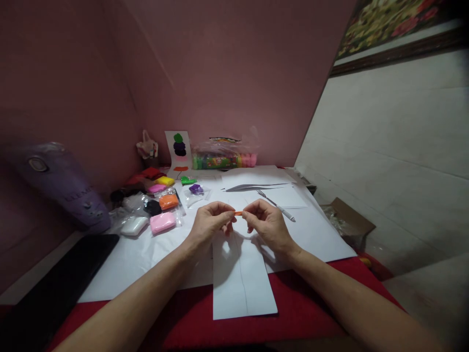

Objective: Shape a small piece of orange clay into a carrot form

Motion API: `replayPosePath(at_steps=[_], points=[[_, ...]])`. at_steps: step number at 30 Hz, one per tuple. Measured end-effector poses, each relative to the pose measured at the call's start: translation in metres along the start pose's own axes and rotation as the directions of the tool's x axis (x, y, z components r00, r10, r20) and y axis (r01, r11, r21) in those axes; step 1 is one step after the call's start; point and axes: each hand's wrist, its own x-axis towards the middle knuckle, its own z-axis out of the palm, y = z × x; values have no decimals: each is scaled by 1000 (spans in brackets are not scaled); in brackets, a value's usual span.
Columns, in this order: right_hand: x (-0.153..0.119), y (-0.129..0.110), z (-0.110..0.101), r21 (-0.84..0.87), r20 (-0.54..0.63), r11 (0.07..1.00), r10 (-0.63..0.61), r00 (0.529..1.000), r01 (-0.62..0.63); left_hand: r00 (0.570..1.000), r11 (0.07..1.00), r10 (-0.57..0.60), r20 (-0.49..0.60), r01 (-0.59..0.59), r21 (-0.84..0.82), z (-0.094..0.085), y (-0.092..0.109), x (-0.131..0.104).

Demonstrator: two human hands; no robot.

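Between my two hands is a small strip of orange modelling clay (pixel 238 213), pinched at both ends. My left hand (pixel 214 219) grips its left end with thumb and forefinger. At the other end, the thumb and forefinger of my right hand (pixel 267 224) close on it. Both hands hover over a long white paper strip (pixel 240 283) that bears a thin drawn line. To the right of my right hand lies a fork (pixel 276 205) on white paper. Left of my left hand are clay packets: orange (pixel 168 201), pink (pixel 163 222), white (pixel 134 226) and purple (pixel 196 189).
A red cloth (pixel 304 313) covers the table under the white paper sheets (pixel 322 244). A black slab-like object (pixel 66 283) lies at left, near a purple container (pixel 69 186). Behind stand a card with coloured blobs (pixel 179 151) and a clear bag of colourful items (pixel 223 160).
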Motion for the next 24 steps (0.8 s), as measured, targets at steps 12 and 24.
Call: replayPosePath(at_steps=[12, 24], points=[[-2, -3, 1, 84, 105, 996, -14, 994, 5, 989, 999, -38, 146, 36, 16, 1, 2, -3], [-1, -2, 1, 70, 105, 997, -44, 994, 36, 985, 998, -53, 166, 59, -29, 0, 1, -4]])
